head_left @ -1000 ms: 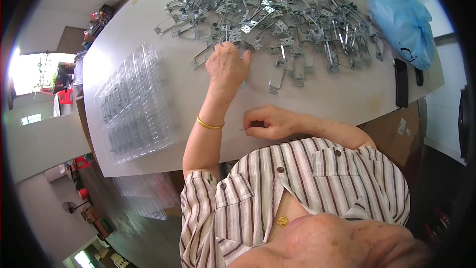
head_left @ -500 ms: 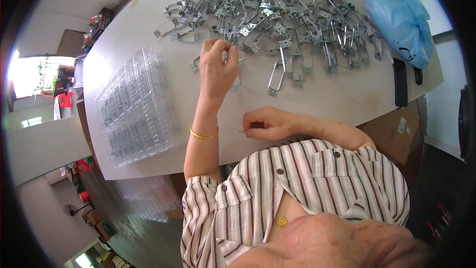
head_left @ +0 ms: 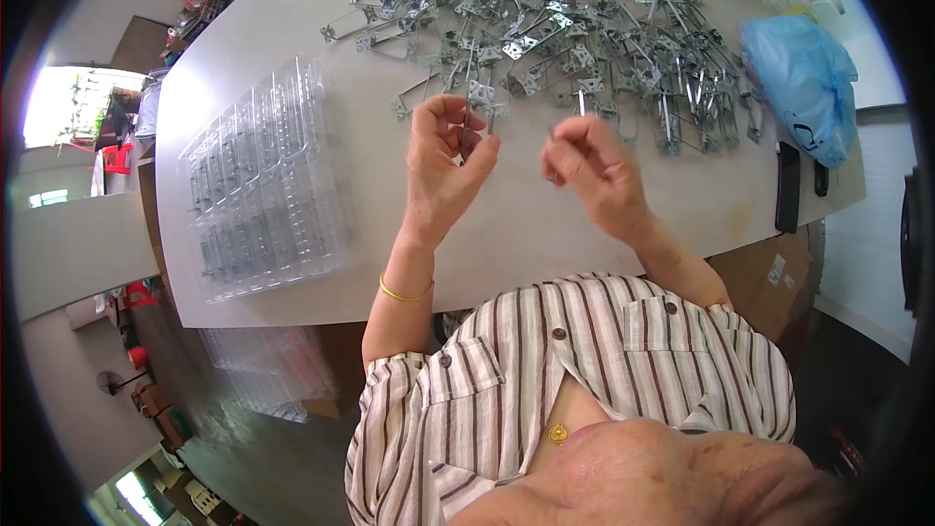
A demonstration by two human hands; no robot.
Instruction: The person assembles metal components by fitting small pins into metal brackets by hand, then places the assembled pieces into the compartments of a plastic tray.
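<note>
My left hand (head_left: 443,161) is raised over the near side of the pile, its fingers and thumb pinching a silvery metal bracket (head_left: 470,97) that stands up from the grip. To its right, my right hand (head_left: 596,175) is closed in a pinch, with a small thin metal piece partly showing at the fingertips; what kind it is cannot be made out. Beyond both hands spreads a heap of similar metal brackets (head_left: 575,24), long narrow frames with punched end plates, tangled together. The two hands are apart.
Stacked clear plastic trays (head_left: 268,185) with small parts in their slots lie on the white table (head_left: 390,263) at left. At right are a blue plastic bag (head_left: 801,88) and a black phone (head_left: 787,187). A cardboard box (head_left: 765,278) stands below the table edge.
My right hand has risen from the near table edge, moving forward and right. My left hand has shifted slightly right and nearer, now visibly gripping a bracket. The whole view has shifted a little.
</note>
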